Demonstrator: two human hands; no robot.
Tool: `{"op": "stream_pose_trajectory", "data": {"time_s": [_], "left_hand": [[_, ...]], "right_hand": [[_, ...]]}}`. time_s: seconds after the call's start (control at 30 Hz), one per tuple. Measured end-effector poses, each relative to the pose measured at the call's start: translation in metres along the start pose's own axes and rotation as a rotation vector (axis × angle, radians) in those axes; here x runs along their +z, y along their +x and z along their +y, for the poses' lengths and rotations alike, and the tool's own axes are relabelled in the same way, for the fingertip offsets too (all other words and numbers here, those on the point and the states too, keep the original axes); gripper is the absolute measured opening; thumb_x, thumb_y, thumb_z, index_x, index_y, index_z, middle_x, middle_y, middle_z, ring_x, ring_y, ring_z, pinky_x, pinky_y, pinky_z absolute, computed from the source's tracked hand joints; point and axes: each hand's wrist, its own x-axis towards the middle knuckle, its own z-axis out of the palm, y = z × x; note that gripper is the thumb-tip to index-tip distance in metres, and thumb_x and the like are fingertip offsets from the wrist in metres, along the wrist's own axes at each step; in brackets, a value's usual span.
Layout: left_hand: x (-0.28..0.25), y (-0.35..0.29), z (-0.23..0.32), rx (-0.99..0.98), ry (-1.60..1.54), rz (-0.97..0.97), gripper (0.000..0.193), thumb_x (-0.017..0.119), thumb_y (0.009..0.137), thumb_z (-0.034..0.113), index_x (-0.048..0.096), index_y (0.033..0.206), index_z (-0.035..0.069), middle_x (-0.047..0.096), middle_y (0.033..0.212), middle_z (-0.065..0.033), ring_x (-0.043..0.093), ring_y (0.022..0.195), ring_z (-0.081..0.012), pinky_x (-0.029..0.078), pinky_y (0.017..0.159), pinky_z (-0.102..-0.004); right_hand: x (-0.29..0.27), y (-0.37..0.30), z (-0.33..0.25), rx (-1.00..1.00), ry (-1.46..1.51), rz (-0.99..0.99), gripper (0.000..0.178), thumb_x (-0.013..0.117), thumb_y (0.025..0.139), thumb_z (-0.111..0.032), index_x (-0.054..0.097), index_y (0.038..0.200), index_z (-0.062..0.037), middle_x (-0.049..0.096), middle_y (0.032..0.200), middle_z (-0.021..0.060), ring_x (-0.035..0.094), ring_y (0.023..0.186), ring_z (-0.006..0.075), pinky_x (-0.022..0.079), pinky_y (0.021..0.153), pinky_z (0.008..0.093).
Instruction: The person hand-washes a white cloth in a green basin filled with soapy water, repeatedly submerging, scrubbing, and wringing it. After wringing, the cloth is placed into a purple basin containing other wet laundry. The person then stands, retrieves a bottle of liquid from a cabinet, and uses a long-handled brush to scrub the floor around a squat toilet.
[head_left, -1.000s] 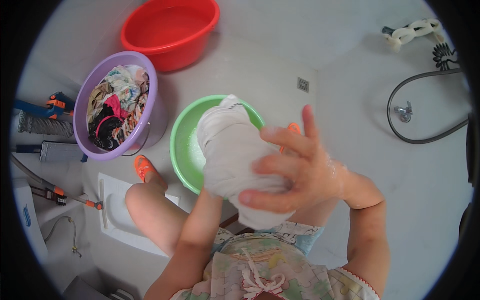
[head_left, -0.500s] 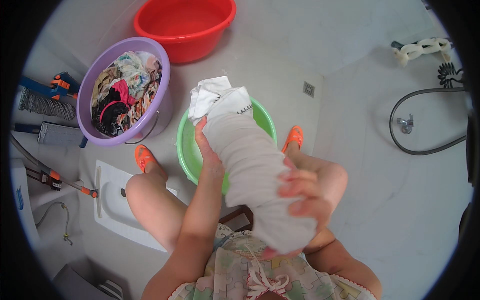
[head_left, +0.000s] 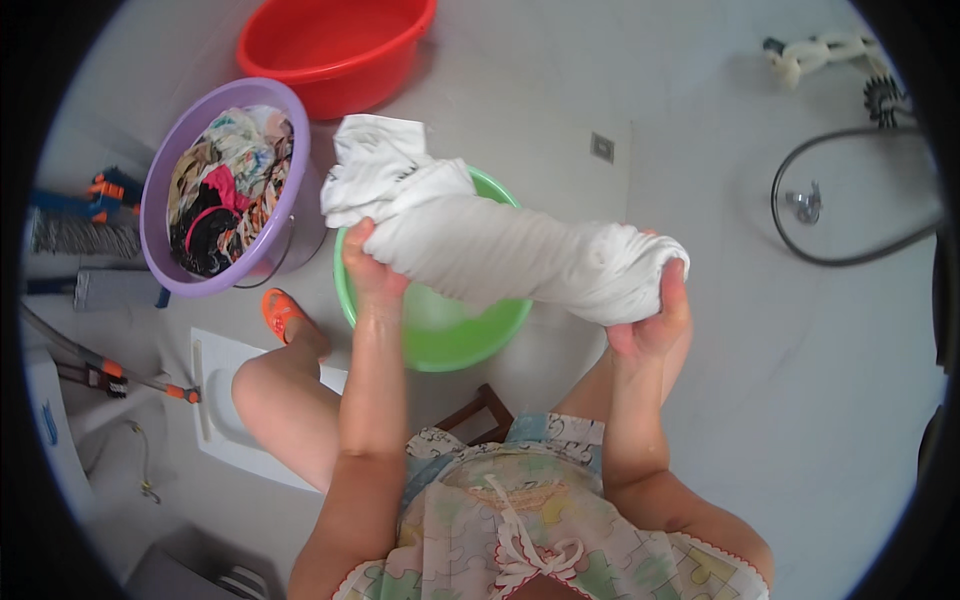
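A bunched white cloth [head_left: 500, 245] with a dark stitched edge stretches between my two hands, its kind of garment unclear. My left hand [head_left: 372, 265] grips it near its left part, where a folded bundle hangs past my fingers. At the other end, my right hand [head_left: 655, 315] is wrapped round the gathered cloth. Below the cloth stands a green basin [head_left: 455, 355] between my feet, with pale, cloudy water showing inside it.
To the left, a purple bucket [head_left: 152, 215] holds a heap of coloured clothes [head_left: 235, 165]. A red basin [head_left: 350, 85] stands beyond it. A white squat toilet [head_left: 215, 430] lies left of my leg. At the right wall are a tap [head_left: 805, 203] and a dark hose [head_left: 785, 225].
My right hand has moved outward and away from my body, swinging its end of the cloth from near my lap to the right. My left hand has shifted slightly left, still gripping.
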Motion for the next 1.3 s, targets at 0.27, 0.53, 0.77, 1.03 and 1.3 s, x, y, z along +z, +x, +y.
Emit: {"op": "stream_pose_trajectory", "data": {"time_s": [0.27, 0.53, 0.77, 1.03, 1.3], "left_hand": [[0.04, -0.002, 0.036, 0.009, 0.296, -0.204, 0.052, 0.056, 0.08, 0.022, 0.047, 0.12, -0.011, 0.055, 0.122, -0.023, 0.054, 0.113, -0.0348, 0.04, 0.101, -0.045], [0.074, -0.017, 0.072, 0.083, 0.886, -0.025, 0.03, 0.054, 0.08, 0.019, 0.058, 0.094, -0.008, 0.063, 0.099, -0.0188, 0.062, 0.096, -0.0289, 0.047, 0.088, -0.0426], [0.101, -0.068, 0.081, 0.112, 1.863, -0.508, 0.053, 0.071, 0.073, 0.018, 0.054, 0.118, -0.003, 0.063, 0.108, -0.0138, 0.06, 0.102, -0.026, 0.046, 0.09, -0.0372], [0.099, -0.045, 0.087, 0.333, 1.797, -0.48, 0.049, 0.076, 0.073, 0.027, 0.061, 0.112, 0.002, 0.062, 0.112, -0.0089, 0.058, 0.106, -0.0224, 0.043, 0.093, -0.0366], [0.1, -0.027, 0.098, -0.004, 1.226, -0.28, 0.064, 0.077, 0.062, 0.007, 0.052, 0.121, -0.001, 0.061, 0.108, -0.0075, 0.058, 0.1, -0.0182, 0.043, 0.091, -0.0321]], "right_hand": [[-0.007, -0.001, 0.0, 0.068, 0.1, 0.153, 0.034, 0.059, 0.082, -0.018, 0.053, 0.11, 0.0007, 0.059, 0.106, 0.013, 0.057, 0.104, 0.0255, 0.046, 0.09, 0.0402], [-0.028, 0.007, 0.018, 0.329, 0.122, 0.427, 0.036, 0.058, 0.088, -0.03, 0.054, 0.113, -0.0046, 0.058, 0.112, 0.0084, 0.056, 0.106, 0.0201, 0.045, 0.09, 0.0352], [-0.037, 0.047, 0.034, 0.729, -0.276, 0.311, 0.048, 0.062, 0.085, -0.033, 0.05, 0.123, -0.0052, 0.054, 0.122, 0.0079, 0.053, 0.112, 0.0198, 0.042, 0.095, 0.0364], [-0.014, 0.099, 0.059, 0.805, -0.467, 0.087, 0.059, 0.058, 0.089, -0.044, 0.043, 0.128, -0.0025, 0.049, 0.129, 0.0124, 0.047, 0.12, 0.0258, 0.038, 0.101, 0.0423], [-0.016, 0.085, 0.086, 0.718, -0.371, 0.264, 0.06, 0.055, 0.086, -0.056, 0.054, 0.114, -0.0024, 0.057, 0.114, 0.0155, 0.055, 0.109, 0.0282, 0.043, 0.095, 0.0461]]}}
